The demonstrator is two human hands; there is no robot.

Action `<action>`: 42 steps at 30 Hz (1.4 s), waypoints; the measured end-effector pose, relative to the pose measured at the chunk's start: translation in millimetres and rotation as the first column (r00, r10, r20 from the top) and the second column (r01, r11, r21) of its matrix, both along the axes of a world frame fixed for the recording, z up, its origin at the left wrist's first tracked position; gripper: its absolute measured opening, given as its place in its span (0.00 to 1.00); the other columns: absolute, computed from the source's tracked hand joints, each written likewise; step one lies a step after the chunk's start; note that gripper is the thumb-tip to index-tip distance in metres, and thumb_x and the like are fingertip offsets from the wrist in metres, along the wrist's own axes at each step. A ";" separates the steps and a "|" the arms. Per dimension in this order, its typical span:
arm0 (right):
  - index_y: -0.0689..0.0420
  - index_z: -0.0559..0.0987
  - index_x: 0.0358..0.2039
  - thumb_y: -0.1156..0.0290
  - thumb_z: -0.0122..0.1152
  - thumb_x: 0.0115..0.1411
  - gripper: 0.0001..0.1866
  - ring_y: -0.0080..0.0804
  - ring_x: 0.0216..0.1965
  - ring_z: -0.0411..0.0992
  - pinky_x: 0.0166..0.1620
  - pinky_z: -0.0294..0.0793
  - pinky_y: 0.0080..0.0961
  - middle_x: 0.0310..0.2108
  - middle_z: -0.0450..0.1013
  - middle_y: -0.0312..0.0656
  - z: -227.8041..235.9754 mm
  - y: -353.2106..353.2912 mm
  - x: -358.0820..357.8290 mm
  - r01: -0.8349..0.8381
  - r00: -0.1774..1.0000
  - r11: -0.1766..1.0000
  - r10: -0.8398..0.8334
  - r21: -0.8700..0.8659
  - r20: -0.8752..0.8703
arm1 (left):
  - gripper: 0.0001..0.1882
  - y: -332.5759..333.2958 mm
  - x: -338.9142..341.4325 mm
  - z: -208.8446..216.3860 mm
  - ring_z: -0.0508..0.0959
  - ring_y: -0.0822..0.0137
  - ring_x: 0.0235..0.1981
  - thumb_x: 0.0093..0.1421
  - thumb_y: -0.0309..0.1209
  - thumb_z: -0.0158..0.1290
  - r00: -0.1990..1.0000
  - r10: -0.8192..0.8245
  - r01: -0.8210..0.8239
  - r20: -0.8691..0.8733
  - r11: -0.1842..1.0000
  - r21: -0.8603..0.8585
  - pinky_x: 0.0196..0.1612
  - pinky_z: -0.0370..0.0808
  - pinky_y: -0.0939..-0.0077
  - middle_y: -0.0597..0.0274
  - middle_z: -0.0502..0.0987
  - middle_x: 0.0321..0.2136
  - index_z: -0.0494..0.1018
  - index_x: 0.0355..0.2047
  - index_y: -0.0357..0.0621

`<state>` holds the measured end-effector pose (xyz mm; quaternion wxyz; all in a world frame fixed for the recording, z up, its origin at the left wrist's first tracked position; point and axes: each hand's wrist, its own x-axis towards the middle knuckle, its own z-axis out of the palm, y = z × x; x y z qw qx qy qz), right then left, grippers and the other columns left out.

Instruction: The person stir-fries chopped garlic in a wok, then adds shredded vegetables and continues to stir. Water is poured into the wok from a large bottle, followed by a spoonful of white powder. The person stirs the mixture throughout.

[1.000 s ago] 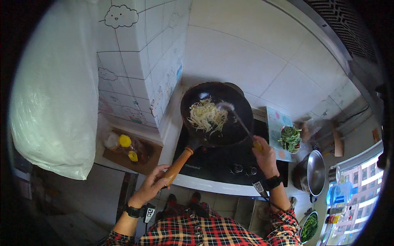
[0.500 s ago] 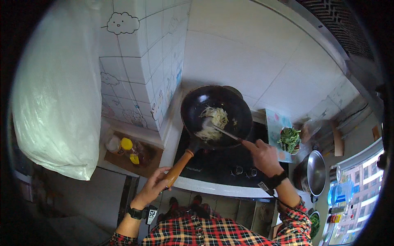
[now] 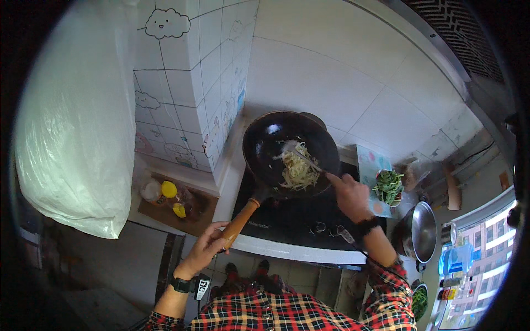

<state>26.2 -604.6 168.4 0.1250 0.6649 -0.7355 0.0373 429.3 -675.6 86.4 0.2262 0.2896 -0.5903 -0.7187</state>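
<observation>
A dark wok (image 3: 262, 146) sits on the black stovetop (image 3: 298, 220), its wooden handle (image 3: 242, 222) pointing toward me and left. My left hand (image 3: 207, 248) is closed round the end of that handle. In my right hand (image 3: 352, 198), closed at the wok's right side, is a spatula (image 3: 310, 160) whose metal blade reaches into the wok. Pale shredded vegetable (image 3: 298, 175) is heaped in the wok's right and near part, around the blade. A few loose shreds cling higher on the wok's wall.
Right of the stove, a bowl of leafy greens (image 3: 389, 186) rests on a patterned board (image 3: 371, 154), with a metal pot (image 3: 424, 231) nearer me. Yellow-capped jars (image 3: 169, 190) stand on a brown tray (image 3: 160, 212) at left. A large white plastic bag (image 3: 77, 127) hangs far left.
The spatula's blade has moved away from me toward the wok's far side. The shreds have shifted right and spread toward the near right. My left hand stays on the handle.
</observation>
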 end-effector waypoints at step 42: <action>0.60 0.75 0.52 0.77 0.64 0.52 0.24 0.40 0.43 0.78 0.46 0.74 0.28 0.40 0.79 0.49 -65.5 -13.2 -25.8 0.348 0.567 0.934 -0.146 -0.075 0.811 | 0.25 -0.8 -0.4 -4.1 0.75 0.72 0.36 0.68 0.35 0.47 1.000 0.001 0.000 0.022 1.000 -0.028 0.42 0.76 0.76 0.58 0.73 0.41 0.59 0.62 0.44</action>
